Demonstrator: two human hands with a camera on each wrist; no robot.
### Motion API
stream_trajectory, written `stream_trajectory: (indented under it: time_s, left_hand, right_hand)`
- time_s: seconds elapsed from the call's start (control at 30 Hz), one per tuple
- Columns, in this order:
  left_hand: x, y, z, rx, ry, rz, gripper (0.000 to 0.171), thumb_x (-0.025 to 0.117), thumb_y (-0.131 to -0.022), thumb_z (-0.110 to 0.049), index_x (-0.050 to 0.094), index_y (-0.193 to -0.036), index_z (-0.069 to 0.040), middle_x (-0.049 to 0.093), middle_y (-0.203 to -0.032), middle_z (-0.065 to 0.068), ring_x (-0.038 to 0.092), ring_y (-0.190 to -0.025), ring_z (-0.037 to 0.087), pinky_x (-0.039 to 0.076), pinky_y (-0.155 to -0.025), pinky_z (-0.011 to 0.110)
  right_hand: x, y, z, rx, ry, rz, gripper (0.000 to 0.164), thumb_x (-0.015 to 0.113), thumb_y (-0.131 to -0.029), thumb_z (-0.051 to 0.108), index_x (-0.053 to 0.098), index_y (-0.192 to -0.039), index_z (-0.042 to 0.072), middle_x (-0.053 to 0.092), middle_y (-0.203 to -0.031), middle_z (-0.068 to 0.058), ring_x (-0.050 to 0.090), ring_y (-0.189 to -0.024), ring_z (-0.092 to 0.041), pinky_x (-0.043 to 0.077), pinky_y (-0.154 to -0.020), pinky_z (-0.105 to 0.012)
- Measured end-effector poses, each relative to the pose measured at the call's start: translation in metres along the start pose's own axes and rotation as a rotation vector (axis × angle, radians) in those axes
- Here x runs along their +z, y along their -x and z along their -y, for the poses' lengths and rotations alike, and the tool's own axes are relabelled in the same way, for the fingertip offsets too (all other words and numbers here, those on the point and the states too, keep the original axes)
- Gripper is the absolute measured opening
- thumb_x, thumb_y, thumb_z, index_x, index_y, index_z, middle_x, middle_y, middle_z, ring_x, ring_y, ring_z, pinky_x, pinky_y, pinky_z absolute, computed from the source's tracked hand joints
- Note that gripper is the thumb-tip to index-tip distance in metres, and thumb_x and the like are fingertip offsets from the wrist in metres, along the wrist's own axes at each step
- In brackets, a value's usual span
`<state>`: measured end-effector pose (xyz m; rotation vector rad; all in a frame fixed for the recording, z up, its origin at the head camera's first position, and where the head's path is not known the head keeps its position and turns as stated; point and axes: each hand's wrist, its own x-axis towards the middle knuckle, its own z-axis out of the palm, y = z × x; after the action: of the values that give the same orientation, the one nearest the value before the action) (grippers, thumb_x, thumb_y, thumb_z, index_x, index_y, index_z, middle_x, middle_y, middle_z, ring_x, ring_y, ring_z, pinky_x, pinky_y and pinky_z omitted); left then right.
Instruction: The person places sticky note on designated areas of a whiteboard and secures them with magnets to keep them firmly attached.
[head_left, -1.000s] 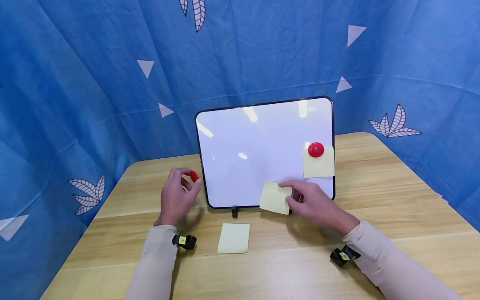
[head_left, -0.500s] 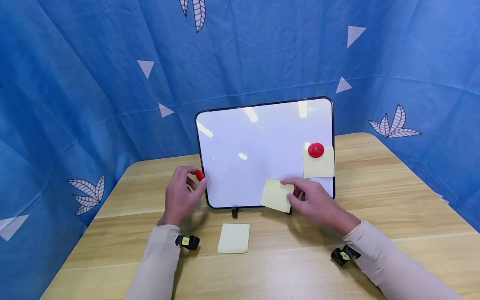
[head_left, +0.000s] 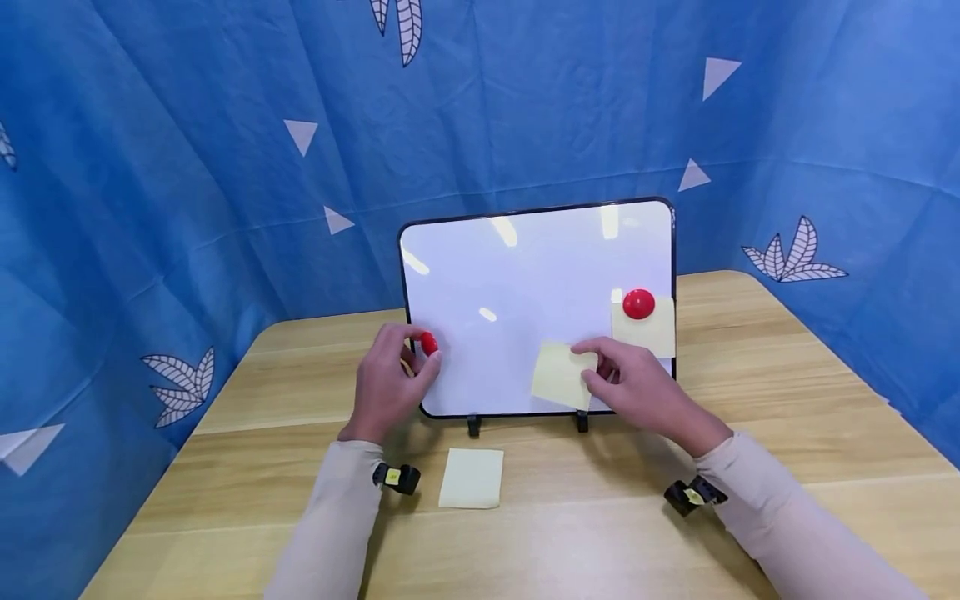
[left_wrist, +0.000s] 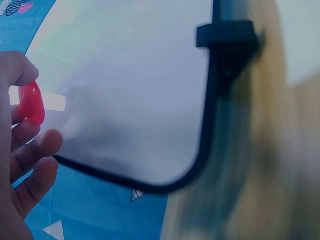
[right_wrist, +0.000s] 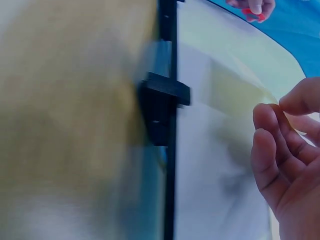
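Sleeves and wrist cameras: each pale sleeve [head_left: 330, 525] ends beside a small black camera [head_left: 397, 478] at the wrist.
Loose note: a pale yellow square [head_left: 472, 479] flat on the wooden table [head_left: 570, 542], well apart from the fingers of either hand.
Left hand: the left hand [head_left: 386, 379] pinches a red magnet [head_left: 429, 342] between thumb and forefinger, at the tips and clear of the palm, before the board's lower left side; contact with the board cannot be told.
Right hand: the right hand [head_left: 637, 379] pinches a yellow note [head_left: 564, 377] at its right edge; most of the sheet extends leftward beyond the fingertips, tilted, in front of the board's lower part.
Whiteboard: the black-framed whiteboard [head_left: 517, 267] stands propped on small black feet [head_left: 473, 425].
Pinned note: a yellow sheet [head_left: 643, 340] near the board's right edge, under a round red magnet [head_left: 639, 304].
Backdrop: blue curtain [head_left: 525, 100] with leaf and triangle prints.
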<state>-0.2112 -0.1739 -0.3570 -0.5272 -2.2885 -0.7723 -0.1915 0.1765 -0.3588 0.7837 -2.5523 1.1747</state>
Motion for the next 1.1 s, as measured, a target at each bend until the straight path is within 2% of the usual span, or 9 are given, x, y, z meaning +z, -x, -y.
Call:
stream_trajectory:
  time_s: [0.33,0.6,0.77,1.1]
  left_hand:
    - [0.014,-0.017,-0.022,0.045,0.074,0.052,0.033,0.079,-0.087,-0.022,0.060,-0.113,-0.013,0.057,-0.104,0.000,0.056,-0.076,0.009,0.055,-0.066,0.028]
    - [0.015,-0.024,-0.026,0.055,0.071,0.003,0.034,0.080,-0.085,-0.022,0.062,-0.112,-0.013,0.059,-0.104,0.002,0.058,-0.073,0.010,0.054,-0.064,0.028]
    - [0.019,-0.031,-0.030,0.081,0.090,0.009,0.034,0.079,-0.087,-0.025,0.063,-0.114,-0.013,0.060,-0.105,0.002,0.058,-0.074,0.009,0.054,-0.065,0.028]
    - [0.023,-0.042,-0.040,0.006,0.139,-0.011,0.032,0.077,-0.089,-0.024,0.064,-0.115,-0.013,0.060,-0.108,0.001,0.059,-0.075,0.011,0.055,-0.066,0.029]
  right_hand:
    - [-0.012,-0.025,0.012,0.024,0.044,-0.047,0.031,0.068,-0.092,0.009,0.066,-0.123,0.008,0.056,-0.073,0.000,0.055,-0.066,-0.019,0.050,-0.057,-0.031]
    - [-0.016,-0.037,0.015,0.055,0.060,-0.059,0.032,0.069,-0.091,0.010,0.066,-0.123,0.009,0.056,-0.073,-0.002,0.052,-0.063,-0.021,0.048,-0.055,-0.034]
    - [-0.014,-0.037,0.015,0.017,0.070,-0.129,0.030,0.068,-0.091,0.007,0.067,-0.121,0.007,0.053,-0.075,-0.003,0.050,-0.064,-0.020,0.046,-0.056,-0.031]
    - [-0.004,-0.035,0.010,-0.078,0.098,-0.265,0.032,0.069,-0.090,0.004,0.069,-0.122,0.003,0.055,-0.080,-0.002,0.051,-0.069,-0.016,0.046,-0.059,-0.028]
